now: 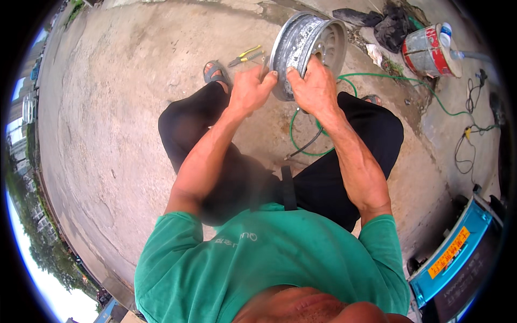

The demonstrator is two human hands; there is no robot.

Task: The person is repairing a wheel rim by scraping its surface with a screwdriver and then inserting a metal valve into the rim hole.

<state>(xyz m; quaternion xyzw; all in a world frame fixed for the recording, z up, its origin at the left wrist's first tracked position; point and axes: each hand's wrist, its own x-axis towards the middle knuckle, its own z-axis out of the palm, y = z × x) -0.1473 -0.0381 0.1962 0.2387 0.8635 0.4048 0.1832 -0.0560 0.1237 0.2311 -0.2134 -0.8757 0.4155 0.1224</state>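
Observation:
A worn silver wheel rim (301, 46), without a tyre, stands on its edge on the concrete between my feet. My left hand (251, 89) is closed at its left edge, the thumb against the flange and the fingers mostly hidden. A thin grey piece shows above that hand; I cannot make out what it is. My right hand (315, 89) grips the near right side, its thumb on the barrel and its fingers curled over toward the holed face. Beyond my left hand, pliers with yellow handles (246, 56) lie on the ground by my sandalled left foot.
A green hose (371, 74) loops beneath the rim and runs right; a black hose end (305, 144) lies between my legs. At the right are a grey-and-red bucket (428, 52) with a bottle, dark cloth (391, 28), black cables (469, 145) and a blue machine (452, 247).

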